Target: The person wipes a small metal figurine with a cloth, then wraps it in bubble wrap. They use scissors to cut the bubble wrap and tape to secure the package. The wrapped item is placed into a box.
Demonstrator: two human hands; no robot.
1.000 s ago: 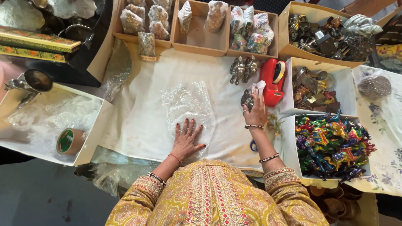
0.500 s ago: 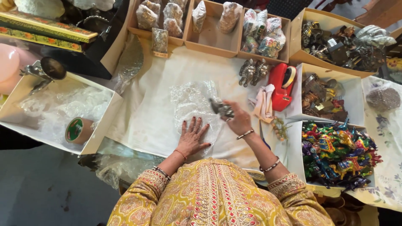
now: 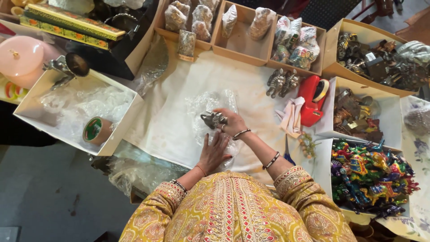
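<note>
Gripping a small metal figurine [image 3: 213, 119] in the fingers of the right hand [image 3: 230, 123], a person is lowering it onto a sheet of bubble wrap [image 3: 210, 103] lying near the middle of the white-covered table [image 3: 170, 125]; the left hand [image 3: 214, 152] is lying flat, fingers spread and holding nothing, pinning the wrap's near edge. Along the table's left edge, one white box [image 3: 116, 134] is holding one roll of green tape [image 3: 96, 130] and loose plastic. Toward the far edge, two more metal figurines [image 3: 282, 81] are standing side by side, just beside one red tape dispenser [image 3: 313, 98]. At the right edge, one tray of painted toy animals [image 3: 367, 175] is sitting, too crowded to count. Judging by the light fingertip hold, the figurine could be slipping and knocking on the table, and the thin wrap could be sliding or bunching if the flat hand lifts.
</note>
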